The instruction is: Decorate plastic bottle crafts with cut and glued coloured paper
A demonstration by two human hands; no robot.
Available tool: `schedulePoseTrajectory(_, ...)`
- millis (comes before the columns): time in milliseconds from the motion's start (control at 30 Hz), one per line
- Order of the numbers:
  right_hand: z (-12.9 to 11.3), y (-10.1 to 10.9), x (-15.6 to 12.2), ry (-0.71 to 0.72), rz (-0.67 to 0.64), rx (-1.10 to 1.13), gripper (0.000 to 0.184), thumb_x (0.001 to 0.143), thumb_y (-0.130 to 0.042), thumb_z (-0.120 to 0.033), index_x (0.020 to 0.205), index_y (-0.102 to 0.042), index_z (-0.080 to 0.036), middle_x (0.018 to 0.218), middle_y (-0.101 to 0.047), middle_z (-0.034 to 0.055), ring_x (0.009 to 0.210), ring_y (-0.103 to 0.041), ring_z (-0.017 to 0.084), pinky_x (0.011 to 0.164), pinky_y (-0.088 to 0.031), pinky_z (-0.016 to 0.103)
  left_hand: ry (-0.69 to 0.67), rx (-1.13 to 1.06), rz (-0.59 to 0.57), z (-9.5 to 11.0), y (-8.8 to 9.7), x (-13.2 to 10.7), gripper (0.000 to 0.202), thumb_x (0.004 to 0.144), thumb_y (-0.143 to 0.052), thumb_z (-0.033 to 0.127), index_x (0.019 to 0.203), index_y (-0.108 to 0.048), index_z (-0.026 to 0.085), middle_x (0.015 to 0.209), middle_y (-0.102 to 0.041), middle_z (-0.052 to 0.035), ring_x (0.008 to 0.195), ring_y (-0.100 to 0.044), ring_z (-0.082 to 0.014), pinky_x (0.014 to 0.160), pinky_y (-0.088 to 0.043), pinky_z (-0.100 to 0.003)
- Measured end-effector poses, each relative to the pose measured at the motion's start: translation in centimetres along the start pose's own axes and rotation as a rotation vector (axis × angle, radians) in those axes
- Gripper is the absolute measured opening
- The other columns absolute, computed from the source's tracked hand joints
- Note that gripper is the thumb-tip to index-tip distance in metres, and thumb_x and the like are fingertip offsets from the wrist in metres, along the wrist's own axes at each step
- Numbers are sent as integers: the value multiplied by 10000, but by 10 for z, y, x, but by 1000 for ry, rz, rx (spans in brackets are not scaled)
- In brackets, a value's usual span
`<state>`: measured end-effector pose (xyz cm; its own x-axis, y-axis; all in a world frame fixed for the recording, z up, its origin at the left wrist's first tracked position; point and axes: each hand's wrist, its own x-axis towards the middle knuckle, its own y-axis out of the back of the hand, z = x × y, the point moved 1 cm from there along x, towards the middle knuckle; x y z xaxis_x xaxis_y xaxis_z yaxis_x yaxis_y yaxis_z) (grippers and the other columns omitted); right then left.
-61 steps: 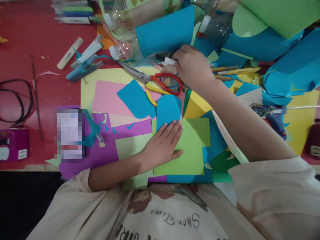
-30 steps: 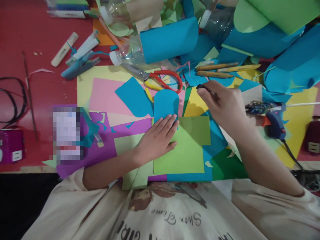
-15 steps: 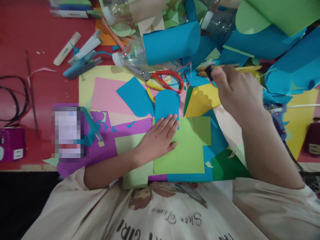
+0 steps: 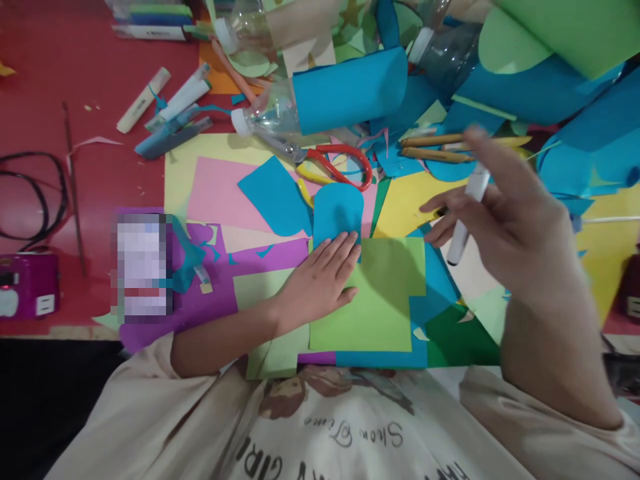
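Note:
My left hand (image 4: 320,280) lies flat with its fingers stretched out. Its fingertips press on a blue paper piece with a rounded top (image 4: 339,210), and the palm rests on a light green paper sheet (image 4: 385,307) beneath. Off to the right, above the papers, my right hand (image 4: 515,233) grips a white marker (image 4: 469,217) between thumb and fingers. The marker slants, its dark end pointing down toward me. Something small and black shows among the other fingers; I cannot tell what it is. Red-and-yellow-handled scissors (image 4: 343,167) lie just beyond the blue piece.
Beyond the scissors lies a plastic bottle wrapped in blue paper (image 4: 350,90), among more bottles and scraps. Brown pencils (image 4: 435,155) sit at back right. To the left are several markers (image 4: 145,100), a phone (image 4: 143,267) on purple paper (image 4: 200,313), and a black cable (image 4: 63,193).
My right hand has come back from the pencils toward me and turned, and the white marker now shows in it. The left hand stays on the blue piece.

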<state>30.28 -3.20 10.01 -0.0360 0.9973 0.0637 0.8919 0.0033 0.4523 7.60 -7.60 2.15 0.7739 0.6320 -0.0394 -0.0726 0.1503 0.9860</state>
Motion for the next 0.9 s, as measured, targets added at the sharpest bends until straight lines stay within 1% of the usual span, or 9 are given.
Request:
schedulePoseTrajectory(67, 5, -11, -2, -49, 4, 215, 176, 908, -611, -406, 1028, -667, -289, 681, -687, -18, 512, -647, 123, 484, -536, 265, 7, -6, -17, 0, 0, 0, 653, 993, -389, 447, 1475, -335, 10, 1583, -303, -201, 1478, -298, -292, 1197, -267, -419)
schedulePoseTrajectory(167, 15, -27, 0, -196, -278, 557, 361, 807, -672, -577, 940, -586, -253, 765, -726, 5, 575, -701, 165, 479, -552, 270, 11, -14, -43, -1, 0, 1, 659, 986, -414, 443, 1479, -327, 16, 1587, -291, -205, 1484, -283, -292, 1205, -246, -418)
schedulePoseTrajectory(233, 22, -38, 2, -271, -464, 678, 465, 699, -758, -595, 867, -506, -243, 776, -734, 9, 529, -692, 179, 405, -499, 254, 11, -22, -52, -1, 1, 1, 658, 985, -420, 442, 1481, -326, 21, 1585, -292, -209, 1485, -281, -291, 1203, -245, -418)
schedulePoseTrajectory(267, 25, -43, 2, -278, -479, 686, 477, 681, -781, -570, 790, -458, -237, 718, -721, -2, 468, -658, 165, 368, -449, 233, 11, -26, -51, -1, 1, 1, 652, 986, -415, 443, 1478, -332, 24, 1583, -298, -209, 1485, -281, -288, 1203, -245, -419)
schedulePoseTrajectory(333, 31, -52, 1, -259, -379, 637, 478, 740, -708, -598, 696, -410, -226, 606, -677, -12, 392, -579, 127, 354, -374, 215, 11, -31, -41, -1, 1, 1, 636, 991, -401, 444, 1471, -351, 29, 1576, -315, -207, 1484, -285, -286, 1204, -244, -418)
schedulePoseTrajectory(467, 41, -65, -5, -236, -174, 486, 465, 843, -471, -691, 812, -536, -232, 593, -622, -4, 418, -508, 119, 372, -327, 234, 5, -40, -16, -1, 1, 0, 629, 989, -408, 428, 1462, -362, 16, 1565, -337, -214, 1478, -300, -295, 1208, -238, -420)
schedulePoseTrajectory(533, 45, -67, -6, -208, -114, 410, 356, 847, -537, -587, 778, -541, -237, 564, -572, -23, 417, -468, 111, 373, -318, 233, 1, -37, -11, -1, 1, 0, 629, 986, -418, 429, 1460, -367, 18, 1563, -343, -211, 1474, -307, -293, 1205, -248, -418)
schedulePoseTrajectory(667, 48, -67, -8, -165, -107, 292, 192, 835, -605, -384, 734, -537, -236, 561, -569, -31, 444, -509, 120, 398, -368, 244, -2, -12, 1, -1, 2, 0, 615, 989, -405, 436, 1445, -396, 23, 1563, -347, -203, 1462, -333, -293, 1195, -270, -411)
schedulePoseTrajectory(900, 42, -63, -9, -131, -10, 77, 363, 798, -661, -404, 569, -444, -225, 445, -509, -43, 400, -445, 93, 408, -340, 240, 10, -4, 10, 0, 0, -1, 638, 987, -394, 445, 1465, -369, 23, 1564, -351, -192, 1461, -335, -285, 1203, -256, -406)
